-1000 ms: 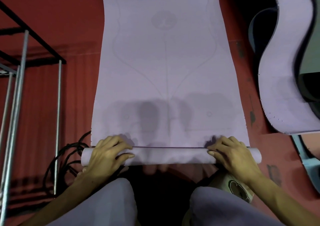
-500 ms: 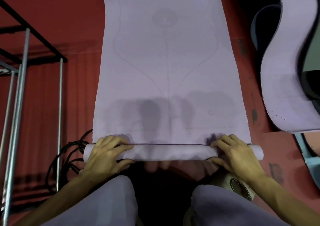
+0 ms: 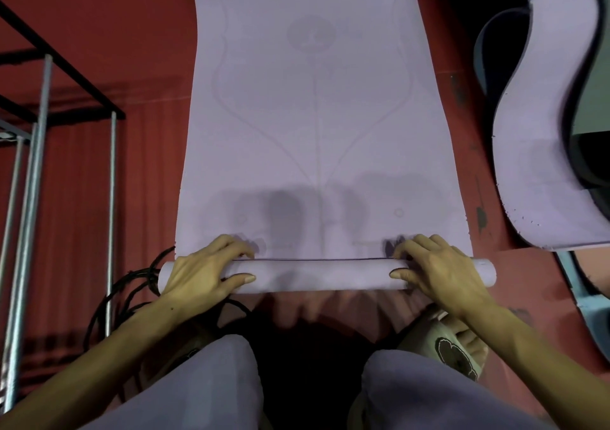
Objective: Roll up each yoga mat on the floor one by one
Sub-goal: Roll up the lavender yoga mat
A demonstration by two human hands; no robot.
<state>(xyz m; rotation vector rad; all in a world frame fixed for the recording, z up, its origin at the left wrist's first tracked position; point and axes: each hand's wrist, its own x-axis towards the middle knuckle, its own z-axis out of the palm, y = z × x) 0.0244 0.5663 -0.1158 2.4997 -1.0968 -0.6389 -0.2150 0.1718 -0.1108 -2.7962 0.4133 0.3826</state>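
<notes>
A lilac yoga mat [image 3: 317, 126] with faint line markings lies flat on the red floor, stretching away from me. Its near end is wound into a narrow roll [image 3: 323, 274] lying across in front of my knees. My left hand [image 3: 204, 274] grips the roll near its left end, fingers curled over the top and thumb on the near side. My right hand [image 3: 439, 274] grips it near the right end the same way. Both ends of the roll stick out past my hands.
A second lilac mat [image 3: 541, 152] lies wavy and partly curled at the right. A metal rack [image 3: 36, 152] with silver and black bars stands at the left. Black cables [image 3: 125, 294] are coiled on the floor by my left wrist. My knees fill the bottom.
The roll has moved a little way forward along the mat, with both hands riding on it. The flat part of the mat has grown slightly shorter.
</notes>
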